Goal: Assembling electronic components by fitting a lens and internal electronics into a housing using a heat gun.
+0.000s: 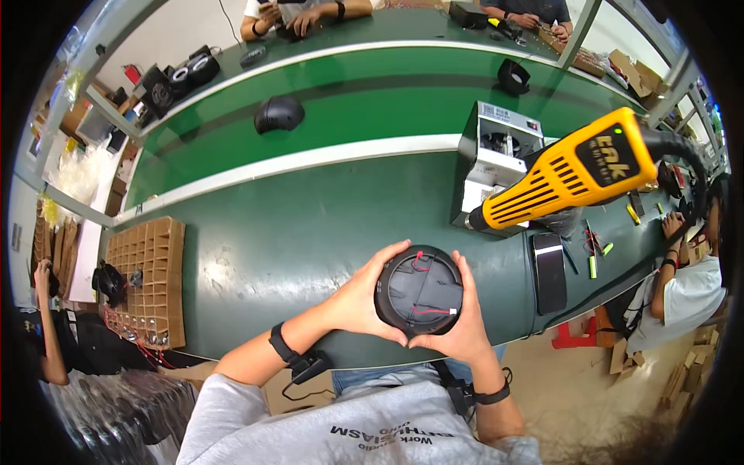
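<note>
Between my left hand (364,294) and my right hand (471,325) is a round black plastic housing (409,288), held just above the near part of the green table. My palms and fingers wrap its sides, with both thumbs meeting at the near rim. Its open face is turned up, showing a ribbed interior. A short red wire (422,257) loops at the far side, and a second red wire ends in a small white connector (452,311). Up and to the right hangs a yellow electric screwdriver (562,174), its tip beside a grey metal screw feeder (504,167).
At the left stands a cardboard divider tray (159,263) with small parts. A phone (549,273) lies at the right. Beyond a white rail runs a green belt (372,108) carrying a black domed shell (279,114). Other people work across and at both sides.
</note>
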{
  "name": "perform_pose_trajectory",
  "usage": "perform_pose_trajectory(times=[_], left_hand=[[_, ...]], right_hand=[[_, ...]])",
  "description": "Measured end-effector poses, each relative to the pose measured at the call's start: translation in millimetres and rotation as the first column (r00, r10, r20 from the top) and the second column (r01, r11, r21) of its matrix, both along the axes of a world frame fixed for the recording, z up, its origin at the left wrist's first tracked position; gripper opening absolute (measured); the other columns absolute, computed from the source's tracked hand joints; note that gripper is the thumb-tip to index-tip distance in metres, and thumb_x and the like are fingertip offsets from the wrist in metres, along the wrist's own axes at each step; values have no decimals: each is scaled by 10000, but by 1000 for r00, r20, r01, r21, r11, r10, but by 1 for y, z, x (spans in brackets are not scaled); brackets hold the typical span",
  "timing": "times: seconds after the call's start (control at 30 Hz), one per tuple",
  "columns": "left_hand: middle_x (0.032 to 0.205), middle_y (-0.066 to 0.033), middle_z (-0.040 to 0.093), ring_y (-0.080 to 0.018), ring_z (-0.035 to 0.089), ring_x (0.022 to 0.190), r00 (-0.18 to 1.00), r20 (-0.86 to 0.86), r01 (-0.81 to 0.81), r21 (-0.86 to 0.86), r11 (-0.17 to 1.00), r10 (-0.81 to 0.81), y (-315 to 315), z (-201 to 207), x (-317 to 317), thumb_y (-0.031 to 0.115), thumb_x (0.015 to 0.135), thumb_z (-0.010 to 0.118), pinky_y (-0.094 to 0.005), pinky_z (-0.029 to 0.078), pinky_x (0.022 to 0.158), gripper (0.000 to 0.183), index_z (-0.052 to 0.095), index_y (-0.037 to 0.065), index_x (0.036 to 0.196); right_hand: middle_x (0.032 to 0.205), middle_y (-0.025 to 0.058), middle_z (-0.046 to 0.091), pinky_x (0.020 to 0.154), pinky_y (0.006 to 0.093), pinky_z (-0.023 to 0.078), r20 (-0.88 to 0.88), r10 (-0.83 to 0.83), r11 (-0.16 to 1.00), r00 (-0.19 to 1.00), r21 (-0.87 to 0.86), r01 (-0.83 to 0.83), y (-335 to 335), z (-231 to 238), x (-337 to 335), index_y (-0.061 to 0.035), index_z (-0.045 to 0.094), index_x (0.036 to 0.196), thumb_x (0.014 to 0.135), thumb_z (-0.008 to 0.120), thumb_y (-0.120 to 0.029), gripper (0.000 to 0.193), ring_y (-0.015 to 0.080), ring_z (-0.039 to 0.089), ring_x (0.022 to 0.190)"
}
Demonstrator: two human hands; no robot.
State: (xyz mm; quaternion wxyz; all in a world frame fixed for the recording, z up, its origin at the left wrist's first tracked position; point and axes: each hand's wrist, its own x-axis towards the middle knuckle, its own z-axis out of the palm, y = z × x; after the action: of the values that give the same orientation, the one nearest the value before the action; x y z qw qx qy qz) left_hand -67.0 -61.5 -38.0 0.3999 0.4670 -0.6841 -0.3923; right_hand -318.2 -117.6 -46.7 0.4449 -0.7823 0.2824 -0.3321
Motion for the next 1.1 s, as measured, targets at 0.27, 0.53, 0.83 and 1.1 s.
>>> perform_pose_trajectory(times=[0.27,0.53,0.83,1.1], left_hand=[[1618,-279,292,-416,341,1510,993,-89,62,-202,977,-81,-4,14,-9,392,433,1082,-521,363,1210,1447,241,111,1577],[1605,-227,325,-362,430,1461,767,-641,59,60,996,-7,14,31,-28,551,413,1050,-471,384,1195,1534,192,93,1599],[1547,-142,379,-289,429,1437,707,-635,-137,310,941,312,7,28,-61,554,783,835,-429,352,1201,1064,298,77,1569],[1502,-164,510,-274,488,1408,865,-418,-258,104,960,278,28,37,-61,364,558,1016,-407,371,1194,1290,321,0,1582]], right_hand=[[1631,311,213,1203,559,346,60,-51,973,997,-220,63,19,14,1,-51,165,1608,586,1012,-406,1374,498,312,1489],[1665,269,254,1230,513,295,274,160,986,948,-96,-139,14,72,-28,-48,296,1622,556,1028,-436,1350,432,305,1531],[1533,155,391,1198,431,363,543,-250,845,802,526,-93,19,47,6,-35,112,1626,637,1025,-299,1372,284,429,1432],[1554,154,393,1205,431,360,615,-156,864,773,465,-195,14,20,-5,-41,159,1636,526,1049,-414,1470,303,443,1433]])
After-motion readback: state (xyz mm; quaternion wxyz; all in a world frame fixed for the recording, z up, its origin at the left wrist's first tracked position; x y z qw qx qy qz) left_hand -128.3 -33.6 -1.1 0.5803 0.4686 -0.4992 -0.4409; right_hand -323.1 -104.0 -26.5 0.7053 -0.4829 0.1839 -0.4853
